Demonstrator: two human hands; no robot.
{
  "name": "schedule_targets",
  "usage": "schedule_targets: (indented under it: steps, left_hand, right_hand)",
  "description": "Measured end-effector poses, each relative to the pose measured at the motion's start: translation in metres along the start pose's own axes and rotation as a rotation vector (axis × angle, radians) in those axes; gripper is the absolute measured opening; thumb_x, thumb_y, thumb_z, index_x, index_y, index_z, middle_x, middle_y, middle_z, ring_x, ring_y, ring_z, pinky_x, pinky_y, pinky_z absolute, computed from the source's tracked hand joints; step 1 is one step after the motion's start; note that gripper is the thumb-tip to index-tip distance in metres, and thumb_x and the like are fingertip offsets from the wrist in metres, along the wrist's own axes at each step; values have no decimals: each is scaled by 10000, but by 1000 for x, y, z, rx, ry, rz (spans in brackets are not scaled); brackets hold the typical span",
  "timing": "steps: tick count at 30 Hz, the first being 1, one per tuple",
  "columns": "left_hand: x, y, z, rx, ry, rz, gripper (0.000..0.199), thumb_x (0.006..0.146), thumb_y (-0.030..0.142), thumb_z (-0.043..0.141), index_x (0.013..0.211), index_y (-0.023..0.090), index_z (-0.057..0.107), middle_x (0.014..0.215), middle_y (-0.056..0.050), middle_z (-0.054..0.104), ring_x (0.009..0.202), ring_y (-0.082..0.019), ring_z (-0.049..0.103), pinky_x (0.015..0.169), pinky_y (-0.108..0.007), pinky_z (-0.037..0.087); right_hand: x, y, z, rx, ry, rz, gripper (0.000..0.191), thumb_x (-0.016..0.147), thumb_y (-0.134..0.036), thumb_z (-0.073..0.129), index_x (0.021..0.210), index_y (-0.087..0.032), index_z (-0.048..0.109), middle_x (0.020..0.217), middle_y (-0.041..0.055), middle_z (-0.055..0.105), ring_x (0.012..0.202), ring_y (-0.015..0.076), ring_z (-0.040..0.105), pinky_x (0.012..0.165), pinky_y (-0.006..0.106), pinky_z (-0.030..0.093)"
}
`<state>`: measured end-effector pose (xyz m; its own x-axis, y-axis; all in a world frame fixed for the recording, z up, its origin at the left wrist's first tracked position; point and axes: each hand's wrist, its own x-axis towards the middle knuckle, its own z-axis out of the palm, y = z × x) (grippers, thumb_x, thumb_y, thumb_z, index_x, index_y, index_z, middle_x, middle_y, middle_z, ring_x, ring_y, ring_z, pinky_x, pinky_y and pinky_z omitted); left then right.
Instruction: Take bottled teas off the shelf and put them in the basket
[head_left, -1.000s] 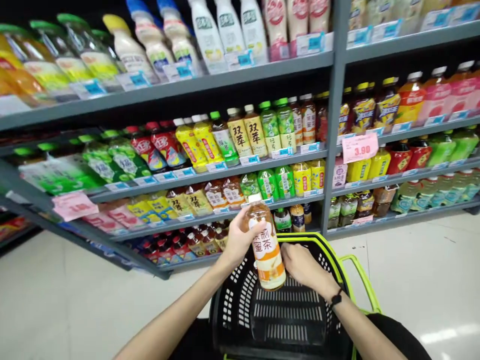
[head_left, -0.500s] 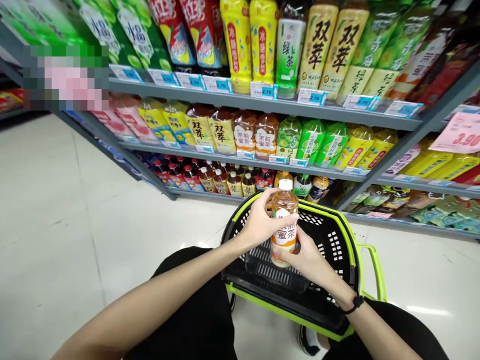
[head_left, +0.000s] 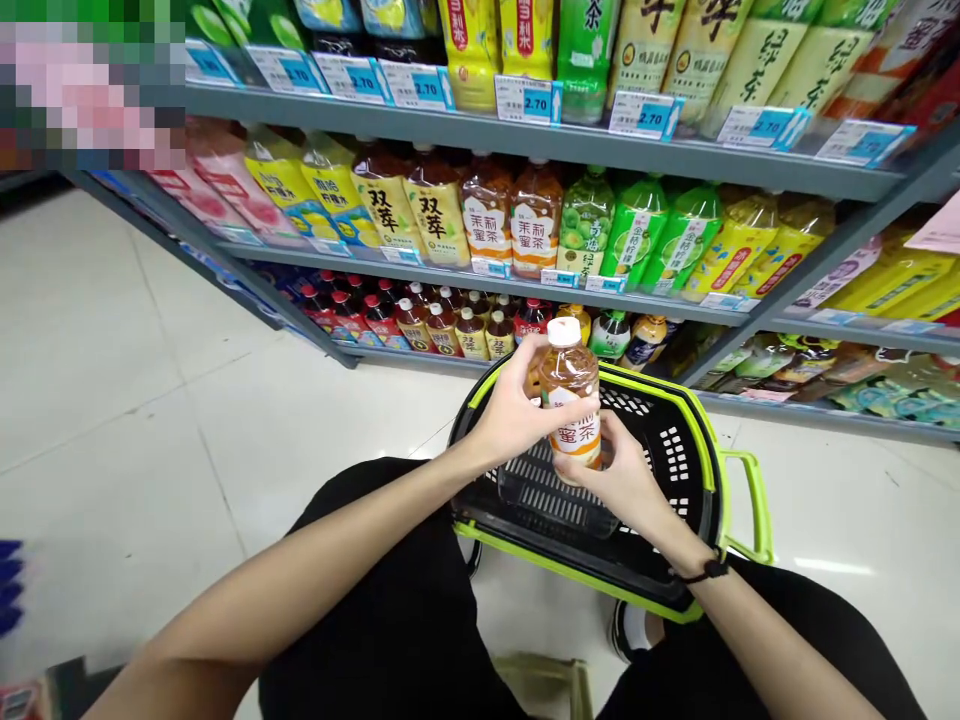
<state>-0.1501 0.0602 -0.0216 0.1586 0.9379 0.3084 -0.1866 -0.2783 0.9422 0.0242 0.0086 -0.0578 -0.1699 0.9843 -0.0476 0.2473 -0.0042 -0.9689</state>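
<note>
A bottle of amber tea (head_left: 574, 370) with a white cap stands upright between both my hands, above a black basket with lime-green rims (head_left: 679, 455). My left hand (head_left: 525, 410) wraps round its upper left side, the thumb across the label. Lower down, my right hand (head_left: 619, 470) grips the bottle near its base from the right; a dark band circles that wrist. Part of another amber bottle shows behind my left fingers, mostly hidden.
Beyond the basket, a grey shelf unit (head_left: 480, 130) holds rows of drink bottles on three levels, with price tags along the edges. My knees flank the basket over a pale tiled floor (head_left: 150, 420). A greenish stool edge (head_left: 547, 675) shows at the bottom.
The shelves appear larger and the upper row has shifted up in view. My hands and the bottle sit slightly higher, both hands still round it. A stool edge has come into view below.
</note>
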Motion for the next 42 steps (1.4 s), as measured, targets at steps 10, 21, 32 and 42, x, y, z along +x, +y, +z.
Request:
schedule_targets:
  steps: [10,21,32,42]
  left_hand:
    - [3,-1,-8,32,-71,45,685,811,360,845,1386,209,504,1332,-126,667,1182,-281,682,976,-374,581]
    - [17,6,-9,-177,4,3,444,913,380,686,1338,257,641,1459,-65,639,1361,-295,599,1135,-472,501]
    - [11,8,-17,-145,-73,27,539,941,398,717,1461,316,600,1644,-63,464,1448,-326,525,1150,-512,519]
    - [4,17,-12,-92,-137,196,543,964,312,703,1497,364,613,1661,-37,445,1447,-331,541,1195,-486,504]
  right_hand:
    - [10,5,3,80,-13,-8,622,756,-424,904,1243,-167,615,1247,113,723,1100,241,711,911,347,611]
    - [3,-18,-7,345,-20,54,646,730,-489,921,1185,-185,577,1087,103,772,915,239,761,814,360,639]
    - [6,-33,-11,631,-183,180,665,928,-736,474,1190,-147,641,927,130,745,689,236,685,650,348,559]
    - [12,-32,-17,696,-293,233,899,932,-753,219,1382,-65,583,724,92,650,534,221,593,555,322,477]
